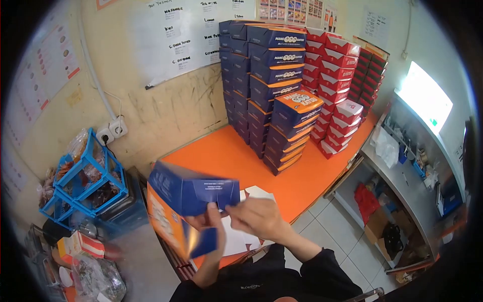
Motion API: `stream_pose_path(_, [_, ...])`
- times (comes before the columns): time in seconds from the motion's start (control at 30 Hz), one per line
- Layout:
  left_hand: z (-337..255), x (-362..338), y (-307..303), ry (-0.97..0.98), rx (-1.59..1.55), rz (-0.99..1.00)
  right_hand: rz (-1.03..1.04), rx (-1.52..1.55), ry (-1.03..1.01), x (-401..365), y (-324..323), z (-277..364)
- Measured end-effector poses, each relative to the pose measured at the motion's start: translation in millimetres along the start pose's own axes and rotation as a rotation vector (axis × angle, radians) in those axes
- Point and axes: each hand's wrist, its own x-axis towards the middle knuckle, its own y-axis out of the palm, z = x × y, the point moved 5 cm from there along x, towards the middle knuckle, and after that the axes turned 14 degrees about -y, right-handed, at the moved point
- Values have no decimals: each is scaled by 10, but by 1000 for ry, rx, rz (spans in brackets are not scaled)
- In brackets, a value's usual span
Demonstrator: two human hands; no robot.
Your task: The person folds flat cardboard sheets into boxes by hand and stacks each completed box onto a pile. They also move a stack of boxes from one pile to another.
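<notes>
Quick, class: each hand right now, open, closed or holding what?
Left hand: holding the blue-and-orange carton.
Right hand: fingers curled at the carton's edge; blur hides whether they grip it.

Bright light fills the room; 1 panel [427, 96] at far right glares white. Motion blurs the right hand [257, 217] and the near blue-and-orange box [201, 191]. Fisheye distortion bends lines; black vignetting rings the edges.

Food shop packing room: stacked printed boxes [276, 65].
</notes>
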Motion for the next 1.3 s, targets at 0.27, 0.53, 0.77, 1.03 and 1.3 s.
stream_pose_path(0.27, [147, -111, -68, 172, 565, 793, -55, 50, 99, -297, 119, -78])
stream_pose_path(0.53, [351, -147, -443, 463, 944, 1048, -24, 676, 1023, -1594, -13, -986])
stream_pose_path(0.77, [348, -270, -394, 720, 1336, 765, 177, 603, 1133, -1877, 347, -666])
stream_pose_path(1.03, [550, -421, -274, -758, 826, 1423, -359, 1381, 407, -857, -202, -75])
stream_pose_path(1.3, [431, -388, -73, -398, 592, 1335, 414, 252, 63, -375, -213, 77])
